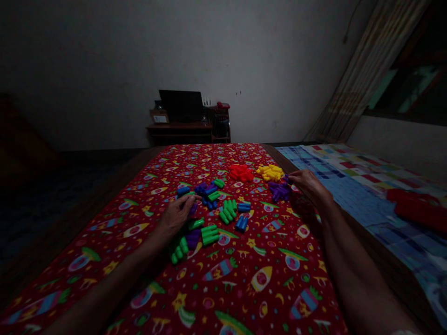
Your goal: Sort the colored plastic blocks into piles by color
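The right hand (308,184) pinched a purple plastic cylinder (287,179) at the edge of the purple pile (279,191), which lay near the red pile (241,172) and just beside the yellow pile (270,173) on a red rocket-print cloth (244,302). The left hand (177,213), its fingers bunched narrowly, was among scattered green, blue and purple cylinders (210,236); whether it gripped the loose purple piece (193,209) beside its fingertips could not be told.

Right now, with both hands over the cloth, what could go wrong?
The purple piece at the fingertips of the right hand could drop onto the yellow pile close by, mixing colours. The left hand, low among loose green pieces and blue pieces, might scatter them.
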Available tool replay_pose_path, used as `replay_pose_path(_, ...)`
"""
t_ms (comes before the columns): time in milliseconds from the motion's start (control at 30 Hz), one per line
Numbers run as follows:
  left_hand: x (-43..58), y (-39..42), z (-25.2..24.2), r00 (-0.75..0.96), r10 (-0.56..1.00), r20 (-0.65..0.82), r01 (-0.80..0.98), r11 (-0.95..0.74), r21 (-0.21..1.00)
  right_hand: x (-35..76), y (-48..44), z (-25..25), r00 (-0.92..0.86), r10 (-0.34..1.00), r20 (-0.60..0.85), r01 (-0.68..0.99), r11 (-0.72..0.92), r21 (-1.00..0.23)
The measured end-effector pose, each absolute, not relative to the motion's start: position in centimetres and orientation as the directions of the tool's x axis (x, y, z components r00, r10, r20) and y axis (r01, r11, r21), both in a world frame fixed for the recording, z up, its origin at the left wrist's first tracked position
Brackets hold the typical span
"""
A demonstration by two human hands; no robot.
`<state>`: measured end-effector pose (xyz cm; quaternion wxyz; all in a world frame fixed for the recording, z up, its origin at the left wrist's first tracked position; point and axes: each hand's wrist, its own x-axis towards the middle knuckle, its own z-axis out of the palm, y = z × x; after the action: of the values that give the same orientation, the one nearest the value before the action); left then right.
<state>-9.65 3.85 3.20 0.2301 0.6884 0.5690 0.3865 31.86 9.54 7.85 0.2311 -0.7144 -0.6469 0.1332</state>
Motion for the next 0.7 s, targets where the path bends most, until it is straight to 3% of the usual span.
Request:
replay_pose_path(133, -9.6, 3.7, 3.3, 0.085, 0.975, 0.203, 0.617, -0.212, 0.758, 33.4, 9.8, 6.7, 0.078, 0.985, -0.154, 0.855, -0.146, -0.498)
replay_pose_path(200, -9.7, 3.7, 3.3, 0.120, 0.969, 0.218, 0.619, -0.244, 0.747, 33.6, 10.0, 7.0, 0.078, 0.983, -0.167, 0.873, -0.149, -0.465)
replay_pose_path(333, -9.7, 3.8, 3.6, 0.237, 0.931, 0.277, 0.614, -0.365, 0.700, 31.9, 10.0, 8.9, 0.073, 0.996, 0.043, 0.925, -0.051, -0.377)
replay_pose_path(433, -9.2, 3.4, 3.8, 0.265, 0.922, 0.282, 0.609, -0.387, 0.692, 27.5, 9.4, 9.8, -0.082, 0.978, 0.190, 0.892, 0.157, -0.424)
replay_pose_path(567, -8.4, 2.6, 3.6, 0.250, 0.936, 0.248, 0.617, -0.351, 0.705, 18.5, 6.7, 8.4, -0.525, 0.816, 0.244, 0.558, 0.546, -0.625)
replay_pose_path(700, -7.8, 1.8, 3.1, 0.305, 0.905, 0.297, 0.628, -0.426, 0.651, 12.6, 3.4, 6.7, -0.691, 0.653, 0.311, 0.382, 0.694, -0.610)
